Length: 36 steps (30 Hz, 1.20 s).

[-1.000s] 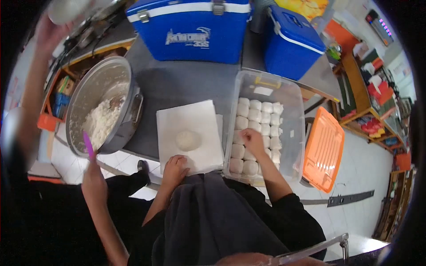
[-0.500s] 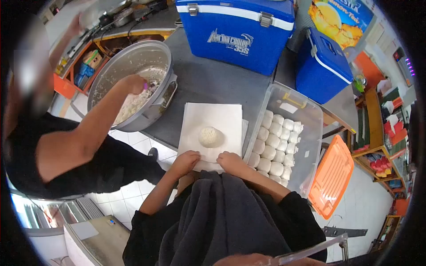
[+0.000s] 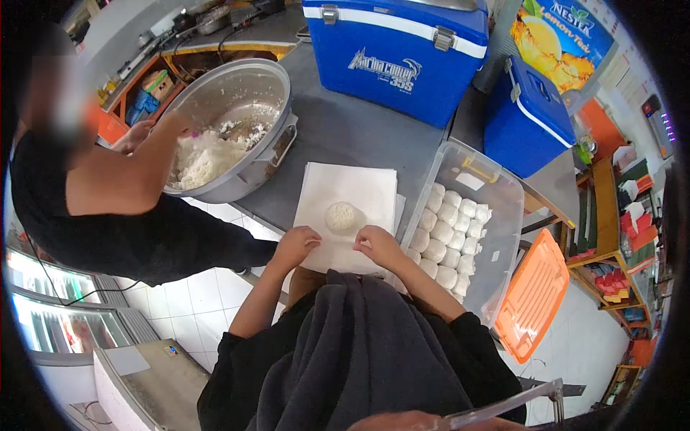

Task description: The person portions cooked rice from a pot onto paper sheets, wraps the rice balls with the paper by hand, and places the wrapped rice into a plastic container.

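Observation:
A stack of white paper sheets (image 3: pixel 316 194) lies on the grey table in front of me. A rounded mound of cooked rice (image 3: pixel 341 217) sits on the top sheet. At the sheet's near side, my left hand (image 3: pixel 295 246) pinches the paper with its fingertips. My right hand (image 3: pixel 379 246) does the same to the right, its fingers curled together at the paper. To the right stands a clear plastic box (image 3: pixel 503 215) holding several rounded white paper-wrapped bundles (image 3: pixel 435 249) in rows.
A large metal pot (image 3: pixel 277 147) of rice (image 3: pixel 208 159) stands at the left, with a co-worker's arm (image 3: pixel 129 176) over it. Two blue coolers (image 3: pixel 388 68) sit at the back. An orange lid (image 3: pixel 533 298) leans beside the box. Shelves (image 3: pixel 604 237) stand far right.
My hands have risen slightly and spread a little apart at the paper's near side. The co-worker's hand has drawn back left across the pot, and the view has shifted slightly.

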{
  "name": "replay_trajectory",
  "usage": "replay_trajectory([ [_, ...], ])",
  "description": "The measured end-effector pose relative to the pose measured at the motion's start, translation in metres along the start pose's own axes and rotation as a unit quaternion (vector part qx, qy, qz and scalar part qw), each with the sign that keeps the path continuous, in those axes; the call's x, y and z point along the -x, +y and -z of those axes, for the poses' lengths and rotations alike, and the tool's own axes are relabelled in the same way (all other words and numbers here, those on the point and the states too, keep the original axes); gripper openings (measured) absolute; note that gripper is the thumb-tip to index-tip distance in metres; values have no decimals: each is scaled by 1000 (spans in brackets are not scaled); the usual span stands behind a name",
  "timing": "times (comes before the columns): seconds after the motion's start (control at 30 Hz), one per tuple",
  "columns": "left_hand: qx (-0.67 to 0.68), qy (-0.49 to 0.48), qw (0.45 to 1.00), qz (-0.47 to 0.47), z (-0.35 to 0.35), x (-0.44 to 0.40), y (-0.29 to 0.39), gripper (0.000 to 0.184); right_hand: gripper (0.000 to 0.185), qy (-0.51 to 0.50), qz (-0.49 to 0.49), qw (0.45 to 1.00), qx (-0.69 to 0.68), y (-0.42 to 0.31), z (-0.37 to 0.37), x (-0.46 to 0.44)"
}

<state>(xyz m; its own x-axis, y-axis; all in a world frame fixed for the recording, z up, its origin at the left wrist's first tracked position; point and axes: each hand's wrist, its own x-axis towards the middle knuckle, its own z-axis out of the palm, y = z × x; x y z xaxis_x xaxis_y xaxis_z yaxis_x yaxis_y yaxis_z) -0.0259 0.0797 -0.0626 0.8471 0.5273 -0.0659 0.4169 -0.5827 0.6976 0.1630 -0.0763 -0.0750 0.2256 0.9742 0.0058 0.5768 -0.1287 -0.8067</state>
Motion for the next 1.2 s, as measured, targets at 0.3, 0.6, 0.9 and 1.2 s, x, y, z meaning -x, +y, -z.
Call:
replay_trajectory([
  [0.3, 187, 88, 975, 75, 11, -33, -34, 12, 17, 119, 27, 992, 19, 25, 26, -23],
  [0.6, -160, 337, 927, -31, -26, -34, -29, 22, 24, 226, -52, 973, -10, 58, 4, -24],
  [0.9, -267, 96, 946, -155, -65, 0, 17, 56, 20, 121, -129, 968, 175, 33, 21, 41],
  [1.2, -257, 115, 939, -196, -50, -13, 22, 49, 18, 129, -197, 904, -357, 73, 20, -20],
])
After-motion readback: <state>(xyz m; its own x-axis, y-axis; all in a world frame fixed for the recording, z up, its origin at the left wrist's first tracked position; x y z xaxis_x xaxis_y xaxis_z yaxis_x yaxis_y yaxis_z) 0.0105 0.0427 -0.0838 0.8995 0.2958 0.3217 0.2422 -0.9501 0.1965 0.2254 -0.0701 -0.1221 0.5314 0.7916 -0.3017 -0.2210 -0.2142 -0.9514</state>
